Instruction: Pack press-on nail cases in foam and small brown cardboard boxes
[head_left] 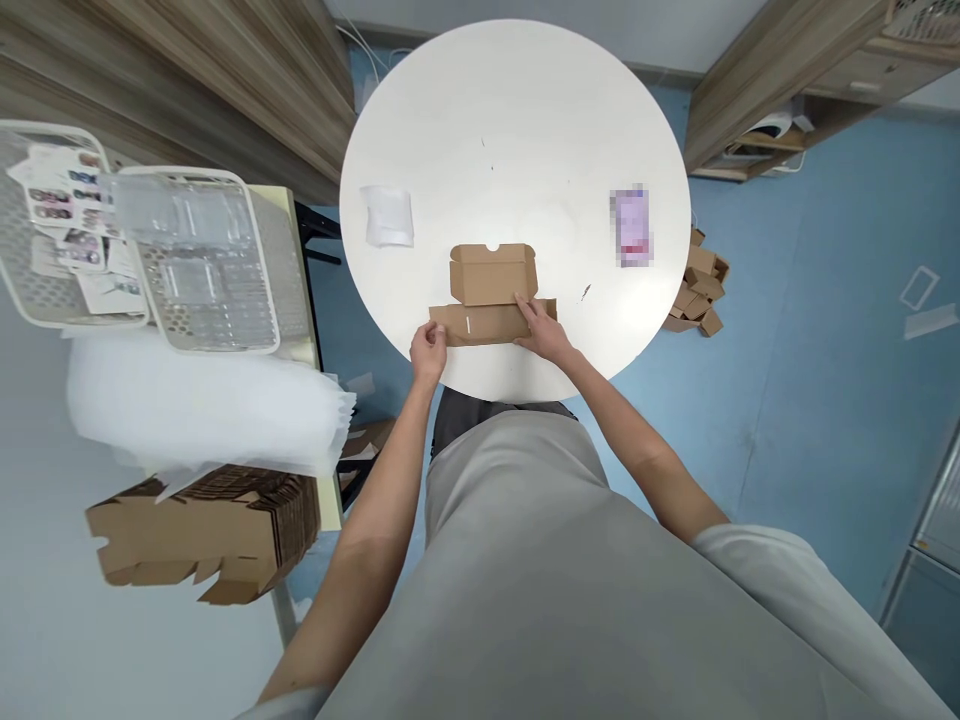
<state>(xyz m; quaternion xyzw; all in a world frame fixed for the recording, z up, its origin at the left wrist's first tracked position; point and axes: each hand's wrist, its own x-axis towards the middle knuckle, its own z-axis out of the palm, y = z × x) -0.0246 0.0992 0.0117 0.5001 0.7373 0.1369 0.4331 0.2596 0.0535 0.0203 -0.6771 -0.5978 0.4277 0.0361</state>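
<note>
- Blue floor (817, 300) spreads well right of the fingers of the right hand (546, 332).
- Round white table (525, 120) lies beneath all the fingers.
- Two white baskets (260, 260), with clear plastic packs and printed cards: well left of the fingers of the left hand (429, 352), a little beyond them.
- Bulky pile of white wrapping sheets (202, 400): left of the left fingers, slightly nearer the body.
- Stack of flat brown cartons (187, 540): also left of them, nearer the body again.
- Heap of small brown boxes (701, 285): right of the right fingers, past the table's edge.
- Brown cardboard carton (491, 325): between the fingers, on the table, only part-shaped; its notched panel reaches beyond the fingertips. Creasing its panels appears to be the step in hand; the next move would call for a steady left end while the right fingers work the fold.
- Right fingers: stretched out on the carton's right part, not curled.
- Left fingers: pinching the carton's left end.
- White packet (388, 217): beyond the left fingers, slightly left.
- Pixelated purple item (634, 225): beyond the right fingers, farther right; unidentifiable.
</note>
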